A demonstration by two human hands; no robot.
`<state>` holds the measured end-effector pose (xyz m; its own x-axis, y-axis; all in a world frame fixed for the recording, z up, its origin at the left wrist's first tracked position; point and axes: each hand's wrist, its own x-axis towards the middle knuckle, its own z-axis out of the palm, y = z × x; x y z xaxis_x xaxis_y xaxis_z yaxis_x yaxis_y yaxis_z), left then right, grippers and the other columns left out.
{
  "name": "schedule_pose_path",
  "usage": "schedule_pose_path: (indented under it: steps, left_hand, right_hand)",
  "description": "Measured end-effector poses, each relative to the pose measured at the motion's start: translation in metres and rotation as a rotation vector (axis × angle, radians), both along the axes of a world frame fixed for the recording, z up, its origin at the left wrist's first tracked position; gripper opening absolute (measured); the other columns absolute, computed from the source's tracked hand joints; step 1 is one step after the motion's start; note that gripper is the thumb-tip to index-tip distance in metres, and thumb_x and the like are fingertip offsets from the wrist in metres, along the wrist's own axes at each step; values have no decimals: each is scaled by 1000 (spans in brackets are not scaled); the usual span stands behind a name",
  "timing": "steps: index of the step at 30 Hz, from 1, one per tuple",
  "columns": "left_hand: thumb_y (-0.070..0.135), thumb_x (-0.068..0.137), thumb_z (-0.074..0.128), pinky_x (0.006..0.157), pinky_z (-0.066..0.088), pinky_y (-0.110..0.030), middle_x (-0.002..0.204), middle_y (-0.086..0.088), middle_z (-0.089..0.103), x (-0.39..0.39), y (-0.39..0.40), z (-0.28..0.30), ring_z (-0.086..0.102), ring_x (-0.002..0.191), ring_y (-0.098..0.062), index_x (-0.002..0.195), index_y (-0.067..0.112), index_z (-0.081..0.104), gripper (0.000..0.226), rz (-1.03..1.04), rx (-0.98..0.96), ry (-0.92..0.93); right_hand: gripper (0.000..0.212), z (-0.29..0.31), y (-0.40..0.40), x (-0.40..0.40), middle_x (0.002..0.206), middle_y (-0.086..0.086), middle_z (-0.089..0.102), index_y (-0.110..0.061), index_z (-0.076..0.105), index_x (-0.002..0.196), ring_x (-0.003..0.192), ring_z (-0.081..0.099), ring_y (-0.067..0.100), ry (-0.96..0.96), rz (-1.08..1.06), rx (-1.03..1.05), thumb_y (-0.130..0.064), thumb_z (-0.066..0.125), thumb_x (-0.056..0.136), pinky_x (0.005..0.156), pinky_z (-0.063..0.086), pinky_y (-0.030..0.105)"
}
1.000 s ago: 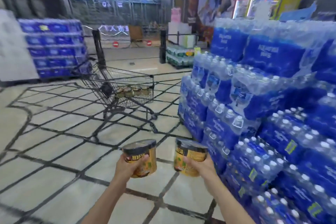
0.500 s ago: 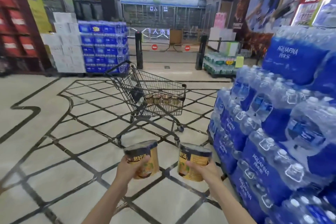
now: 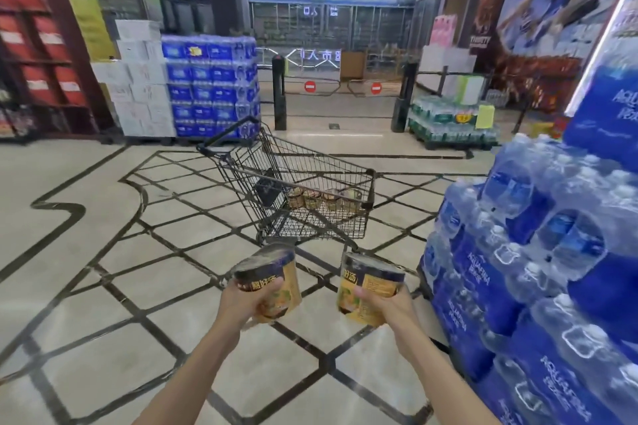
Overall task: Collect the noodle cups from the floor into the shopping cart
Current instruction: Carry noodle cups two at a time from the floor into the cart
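I carry two orange-and-black noodle cups at chest height. My left hand grips the left noodle cup, tilted a little to the right. My right hand grips the right noodle cup, tilted to the left. The black wire shopping cart stands straight ahead on the tiled floor, its handle toward the left. Several noodle cups lie in a row at the bottom of its basket. My hands are a short way in front of the cart's near side.
A tall stack of blue shrink-wrapped water bottle packs fills the right side, close to my right arm. Another blue pallet stack and white boxes stand at the back left. A barrier gate with red no-entry signs lies beyond the cart.
The view has swung left and moved forward, so the cart now sits centred and closer. Both hands keep their cups, which have tilted slightly toward each other.
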<state>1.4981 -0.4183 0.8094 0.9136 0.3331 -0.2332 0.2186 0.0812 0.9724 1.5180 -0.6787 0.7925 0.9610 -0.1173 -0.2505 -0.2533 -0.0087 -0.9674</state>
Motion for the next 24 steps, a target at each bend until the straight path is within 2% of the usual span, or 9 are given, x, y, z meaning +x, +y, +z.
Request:
schedule_pose_path:
  steps: [2,4,6,8,11,14,17,21,24]
  left_hand:
    - [48,35,92,72,55,-30,102,-3,71,36,11,-5,68,92,-20,113,14,60,91,-10,28,5]
    - [56,24,91,73,56,-33,107,-4,70,73,22,-6,67,94,-21,119,14,58,109,-14,41,31]
    - [47,34,93,83,54,-37,114,-7,66,114,34,-2,64,100,-24,122,12,54,102,-18,60,42]
    - [39,45,93,89,50,-37,118,-8,64,155,47,4,61,103,-24,123,12,53,91,-5,86,21]
    - [27,57,90,85,47,-32,120,-9,62,213,61,10,59,102,-23,127,8,51,82,-15,78,-5]
    - [18,61,87,81,46,-30,115,-9,61,259,69,13,58,100,-22,125,8,49,75,-19,66,-26]
    - [14,62,87,78,46,-27,107,-5,59,306,76,12,57,96,-20,125,6,49,74,-30,81,-41]
    - [16,63,87,61,44,-17,104,-1,58,369,85,5,56,92,-16,121,13,49,69,-45,79,-66]
    - [21,59,89,77,47,-24,110,-1,57,422,94,-3,55,97,-16,125,12,47,79,-39,62,-58]
  right_hand:
    - [117,-3,9,34,113,-4,66,-22,50,125,103,61,15,3,-10,10,-58,88,21,83,49,32]
    - [114,-3,19,72,116,-2,65,-21,48,128,104,60,16,3,-31,36,-51,90,28,79,47,29]
    - [100,-2,31,114,117,1,63,-17,45,130,103,60,18,-8,-47,62,-36,93,44,79,47,28]
    - [82,3,46,153,114,3,65,-14,47,126,97,62,15,-39,-65,58,-20,90,56,70,50,22]
    - [70,7,65,206,111,4,68,-13,52,121,93,65,13,-89,-76,68,-11,88,61,55,51,14]
    - [73,6,80,252,111,2,68,-16,51,121,95,65,12,-86,-86,73,-15,90,59,62,50,18]
    - [80,6,91,298,109,-1,70,-19,56,118,97,66,14,-95,-69,50,-30,94,48,67,51,22]
    - [74,0,103,363,104,-3,71,-19,61,113,99,66,17,-72,-39,33,-33,92,48,78,52,31]
    - [93,-7,111,417,105,-4,71,-20,60,114,100,65,19,-66,-34,20,-51,91,33,96,49,45]
